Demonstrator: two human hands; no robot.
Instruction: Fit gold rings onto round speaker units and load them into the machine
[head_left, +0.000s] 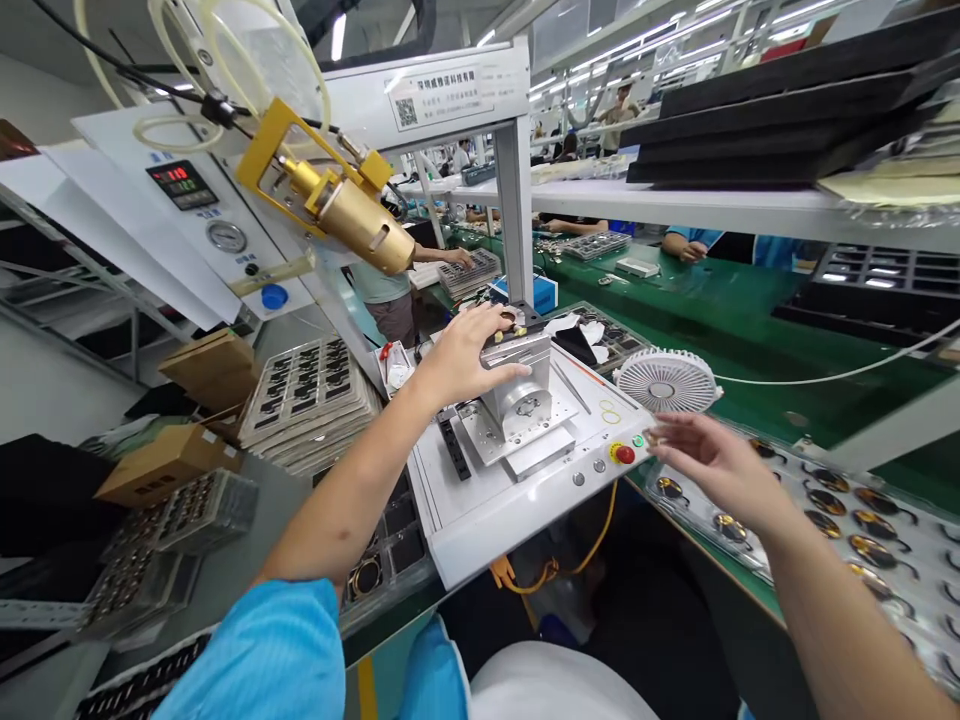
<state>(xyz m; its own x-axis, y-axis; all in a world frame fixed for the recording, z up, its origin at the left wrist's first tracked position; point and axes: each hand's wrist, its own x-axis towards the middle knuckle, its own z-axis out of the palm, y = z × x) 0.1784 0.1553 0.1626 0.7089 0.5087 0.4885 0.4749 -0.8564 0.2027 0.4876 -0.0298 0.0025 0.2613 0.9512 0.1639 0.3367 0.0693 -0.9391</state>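
My left hand (pixel 469 355) lies on a silver metal fixture (pixel 529 400) on the white machine base. Its thumb stretches along the front of the upright plate and its fingers reach over the top edge, gripping it. Small round parts (pixel 510 318) sit by the fingertips. My right hand (pixel 712 460) hovers at the machine's right edge, close to the green-lit button (pixel 638 440) and the red emergency stop button (pixel 622 454). Its thumb and fingers come together in a pinch, and what sits between them is too small to make out.
A gold cylinder dispenser head (pixel 367 225) hangs above left. A round white fan (pixel 666 380) stands beside the base, near a tray of round parts with short tails (pixel 832 500). Stacked trays (pixel 307 400) stand left. Co-workers' hands (pixel 686 247) show across the green bench.
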